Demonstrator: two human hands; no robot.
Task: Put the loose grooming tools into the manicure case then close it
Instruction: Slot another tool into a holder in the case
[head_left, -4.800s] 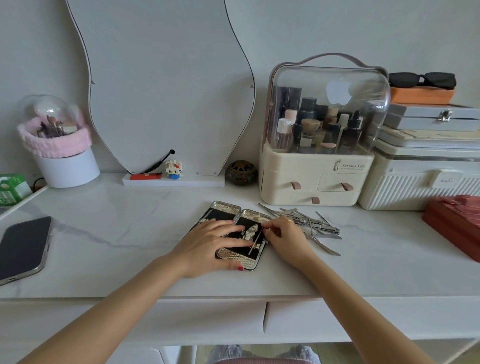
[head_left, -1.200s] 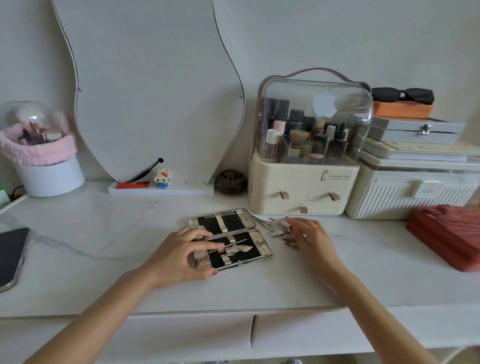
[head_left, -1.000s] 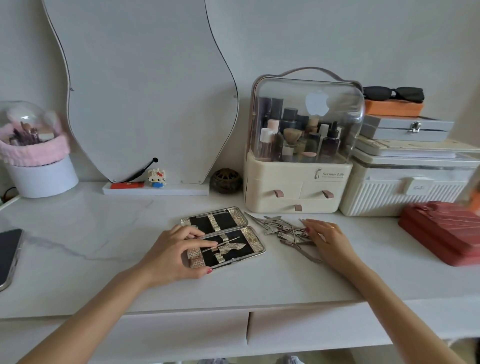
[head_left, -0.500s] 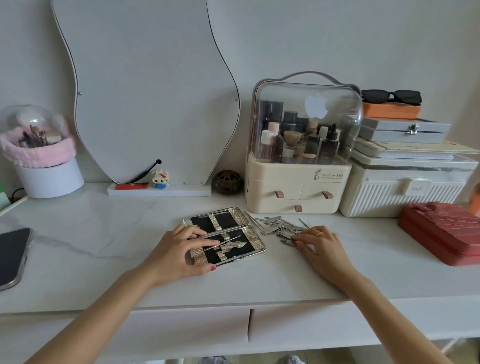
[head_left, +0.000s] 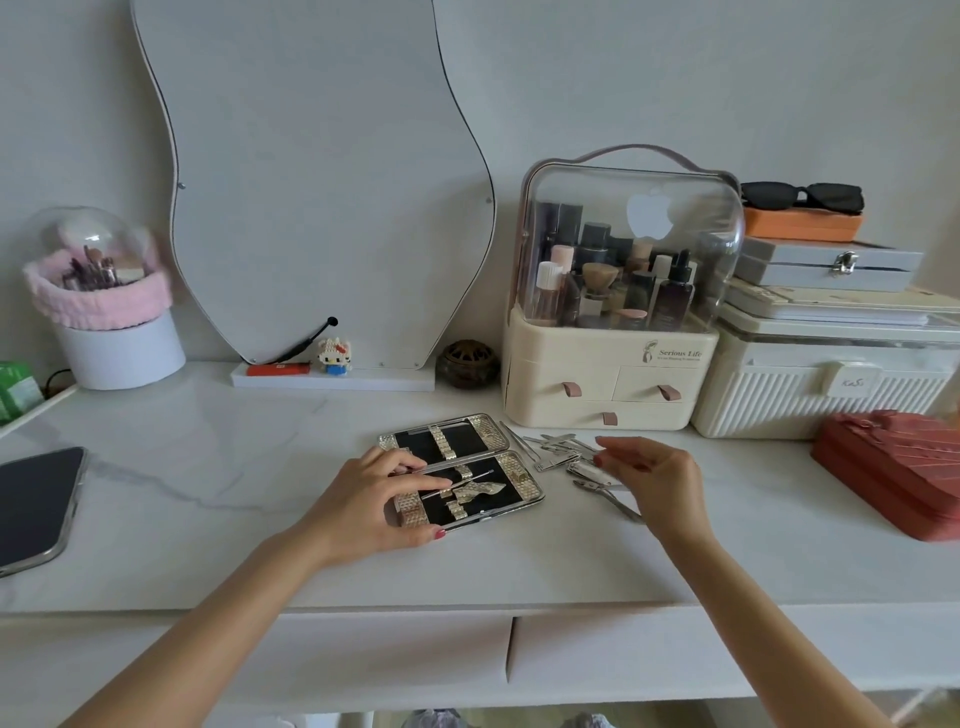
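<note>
Surface (head_left: 208, 519): white marble-look top under both hands, carrying everything below.
Mirror (head_left: 322, 171): wavy outline, leaning on the wall far beyond the left fingers.
Cosmetics organiser (head_left: 618, 291): cream, clear dome, just beyond the right fingers.
Phone (head_left: 31, 504): dark screen up, well left of the left hand.
Red pouch (head_left: 898, 478): well right of the right hand.
Manicure case (head_left: 462, 470): lying open and flat, partly under the left fingers; a few tools strapped in its near half.
Left hand (head_left: 374, 504): fingers spread and laid flat on the case, thumb at its near edge.
Right hand (head_left: 660, 478): fingers loosely bent and apart, hovering over the tools, pinching nothing I can see.
Loose grooming tools (head_left: 566, 457): metal pile just right of the case, beneath the right fingertips.
</note>
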